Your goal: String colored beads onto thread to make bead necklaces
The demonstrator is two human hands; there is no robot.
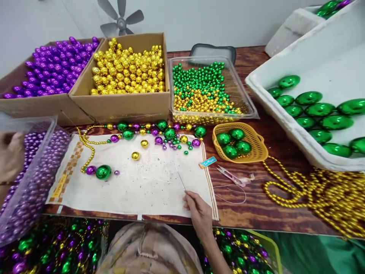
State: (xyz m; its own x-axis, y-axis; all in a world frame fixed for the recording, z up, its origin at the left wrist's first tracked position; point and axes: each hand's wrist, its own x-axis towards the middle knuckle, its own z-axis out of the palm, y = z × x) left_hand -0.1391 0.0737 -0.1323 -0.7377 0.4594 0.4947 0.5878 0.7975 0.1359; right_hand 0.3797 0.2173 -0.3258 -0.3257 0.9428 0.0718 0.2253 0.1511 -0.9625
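My right hand (197,211) is closed in a pinch on a long thin needle (181,179), its point directed up and left over a white cloth (137,190). At the left edge my left hand (10,160) is in a see-through plastic box of small purple beads (54,163); its fingers are blurred and partly hidden. A thread runs faintly across the cloth. A bead string (94,142) curves along the cloth's back, ending in a purple bead (91,170), a large green bead (103,172) and a tiny purple bead (116,172). Two gold beads (135,155) lie loose nearby.
Cardboard boxes hold purple balls (59,68) and gold balls (128,72). Beside them stands a plastic tub (253,114) of small beads. An orange basket (259,150), thread snips (230,177), gold bead strands (330,198) and a white foam box (285,148) fill the right side.
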